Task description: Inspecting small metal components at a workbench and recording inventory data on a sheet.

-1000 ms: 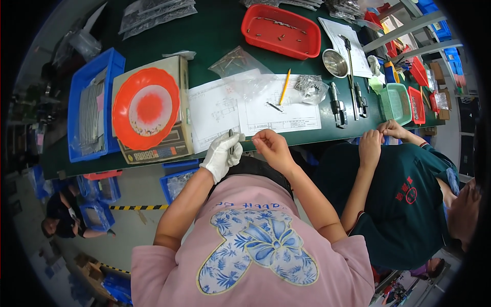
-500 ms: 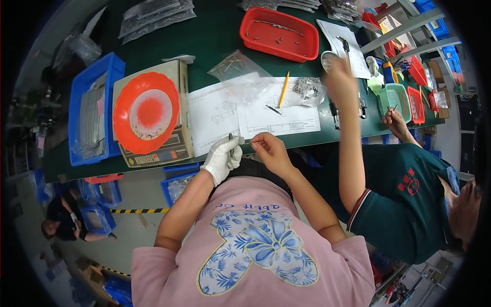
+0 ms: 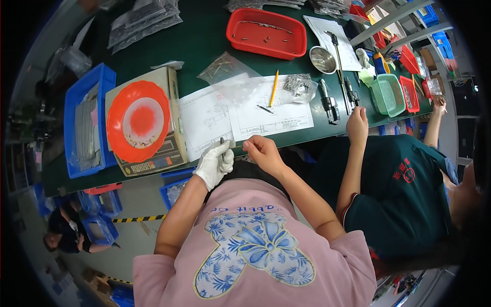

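My left hand [image 3: 215, 163], in a white glove, is closed around a short dark rod [image 3: 222, 140] that sticks up past its fingers. Just to the right, the fingertips of my bare right hand [image 3: 264, 155] pinch a thin, small pin [image 3: 239, 147], its tip pointing toward the glove. Both hands are at the table's near edge, in front of printed drawing sheets [image 3: 207, 117]. On the sheets lie a yellow pencil [image 3: 274, 88], a small dark pin [image 3: 265, 109], a clear bag of small metal parts [image 3: 300, 87] and another clear bag holding thin pins [image 3: 225, 68].
At left, an orange-red plate [image 3: 159, 115] rests on a scale [image 3: 176, 148] beside a blue bin [image 3: 76, 151]. A red tray [image 3: 266, 49] stands at the back. A steel bowl [image 3: 323, 60], measuring tools [image 3: 330, 105] and a green basket [image 3: 387, 97] are near a co-worker [image 3: 394, 189] at right.
The co-worker's near arm has come down from over the steel bowl, and the other has swung outward. The whole view has shifted slightly. My hands keep their grips at the table edge.
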`<state>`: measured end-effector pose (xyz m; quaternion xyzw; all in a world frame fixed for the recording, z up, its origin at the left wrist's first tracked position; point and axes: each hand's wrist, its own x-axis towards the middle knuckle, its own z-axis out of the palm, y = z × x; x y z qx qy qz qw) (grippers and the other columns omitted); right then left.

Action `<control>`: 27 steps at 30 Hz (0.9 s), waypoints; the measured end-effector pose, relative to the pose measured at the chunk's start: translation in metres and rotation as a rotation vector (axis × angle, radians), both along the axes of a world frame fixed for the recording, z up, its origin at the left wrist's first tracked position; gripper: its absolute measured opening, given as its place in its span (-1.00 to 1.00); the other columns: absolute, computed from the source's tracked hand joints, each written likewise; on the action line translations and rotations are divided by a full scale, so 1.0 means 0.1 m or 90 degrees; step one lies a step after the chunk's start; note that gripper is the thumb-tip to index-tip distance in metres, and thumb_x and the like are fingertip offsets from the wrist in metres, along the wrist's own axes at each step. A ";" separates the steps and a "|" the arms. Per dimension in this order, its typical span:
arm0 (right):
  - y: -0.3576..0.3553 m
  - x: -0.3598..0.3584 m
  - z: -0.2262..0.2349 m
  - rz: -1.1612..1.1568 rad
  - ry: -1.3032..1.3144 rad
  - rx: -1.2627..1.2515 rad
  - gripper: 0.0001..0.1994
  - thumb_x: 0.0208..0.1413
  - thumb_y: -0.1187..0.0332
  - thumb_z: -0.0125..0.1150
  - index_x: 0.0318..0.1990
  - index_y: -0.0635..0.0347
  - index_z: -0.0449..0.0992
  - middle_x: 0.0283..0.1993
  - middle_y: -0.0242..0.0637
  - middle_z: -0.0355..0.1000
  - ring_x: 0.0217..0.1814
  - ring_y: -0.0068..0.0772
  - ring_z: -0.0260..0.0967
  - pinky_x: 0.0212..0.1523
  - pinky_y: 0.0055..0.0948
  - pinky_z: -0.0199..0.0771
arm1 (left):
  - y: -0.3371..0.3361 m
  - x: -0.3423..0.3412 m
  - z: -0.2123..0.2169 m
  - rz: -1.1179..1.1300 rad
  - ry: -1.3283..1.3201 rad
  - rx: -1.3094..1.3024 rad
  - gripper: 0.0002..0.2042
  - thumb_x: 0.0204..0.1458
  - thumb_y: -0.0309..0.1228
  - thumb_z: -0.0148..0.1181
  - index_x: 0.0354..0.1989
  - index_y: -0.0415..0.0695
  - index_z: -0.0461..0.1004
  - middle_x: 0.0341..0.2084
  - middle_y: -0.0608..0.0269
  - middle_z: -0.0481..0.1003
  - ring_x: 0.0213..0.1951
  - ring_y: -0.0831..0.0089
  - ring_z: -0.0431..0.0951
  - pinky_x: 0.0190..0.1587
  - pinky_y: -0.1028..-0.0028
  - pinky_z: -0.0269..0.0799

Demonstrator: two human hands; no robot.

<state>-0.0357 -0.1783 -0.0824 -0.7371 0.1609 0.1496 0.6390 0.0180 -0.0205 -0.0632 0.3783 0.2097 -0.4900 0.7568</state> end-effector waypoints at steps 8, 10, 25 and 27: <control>-0.13 0.05 -0.06 -0.081 -0.263 -0.269 -0.88 -0.10 0.38 0.07 -0.52 0.24 0.39 -0.63 -0.21 0.30 -0.65 -0.31 0.24 -0.62 -0.49 0.23 | 0.16 0.09 -0.19 0.070 0.178 -0.148 -0.85 0.03 -0.33 -0.15 -0.39 -0.13 0.30 -0.85 0.50 0.04 -0.81 0.69 -0.01 -0.73 0.67 -0.09; -0.27 0.16 -0.16 -0.053 -0.282 -0.492 -0.80 -0.08 0.33 0.06 -0.62 0.22 0.30 -0.65 -0.20 0.27 -0.66 -0.18 0.24 -0.64 -0.36 0.21 | 0.21 0.09 -0.22 0.084 0.174 -0.149 -0.84 0.04 -0.33 -0.17 -0.42 -0.13 0.31 -0.85 0.50 0.03 -0.82 0.69 -0.02 -0.74 0.67 -0.10; -0.49 0.76 -0.29 -0.050 -0.406 -0.878 -0.78 -0.13 0.25 0.09 -0.64 0.11 0.26 -0.71 -0.25 0.26 -0.72 -0.21 0.24 -0.70 -0.34 0.22 | 0.70 -0.39 -0.49 0.253 0.202 -0.136 -0.83 0.02 -0.31 -0.13 -0.40 -0.10 0.36 -0.87 0.46 0.05 -0.83 0.67 -0.01 -0.75 0.67 -0.12; -0.49 0.73 -0.48 -0.050 -0.252 -0.909 -0.78 -0.10 0.24 0.05 -0.64 0.11 0.26 -0.69 -0.25 0.28 -0.71 -0.22 0.26 -0.68 -0.34 0.26 | 0.62 -0.36 -0.51 0.240 0.231 -0.132 -0.84 0.01 -0.31 -0.12 -0.40 -0.11 0.36 -0.88 0.46 0.05 -0.84 0.67 -0.01 -0.75 0.67 -0.13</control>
